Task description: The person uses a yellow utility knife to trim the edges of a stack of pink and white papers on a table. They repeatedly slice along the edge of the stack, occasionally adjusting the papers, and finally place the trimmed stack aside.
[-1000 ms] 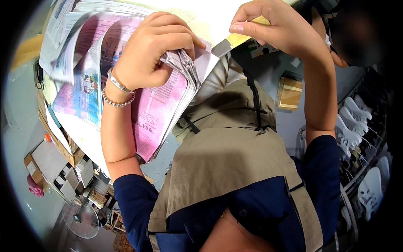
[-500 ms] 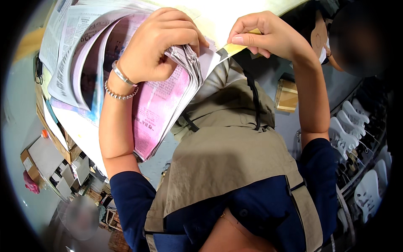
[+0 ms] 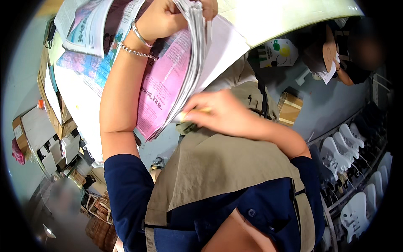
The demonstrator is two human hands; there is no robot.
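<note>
My left hand [image 3: 166,19] is closed around the folded edges of a stack of newspapers [image 3: 166,77], partly cut off by the top of the view. Pink printed pages face me, and the stack's layered edge slants down toward my apron. My right hand [image 3: 224,112], blurred by motion, pinches a yellow-handled knife [image 3: 205,110] beside the stack's lower edge. Its blade end is smeared, so I cannot tell whether it touches the paper. A plain white sheet [image 3: 226,48] lies to the right of the stack.
A pale table [image 3: 294,12] curves across the top. More newspaper sheets [image 3: 90,33] curl up at the left. At the right, white guitar-body-shaped pieces [image 3: 336,155] hang on a rack. Another person [image 3: 331,54] stands at the far right, near a wooden block [image 3: 289,110] below.
My right hand has swept down and left with the knife, from the upper sheet edge to the stack's lower edge. My left hand and the newspapers have shifted up in view.
</note>
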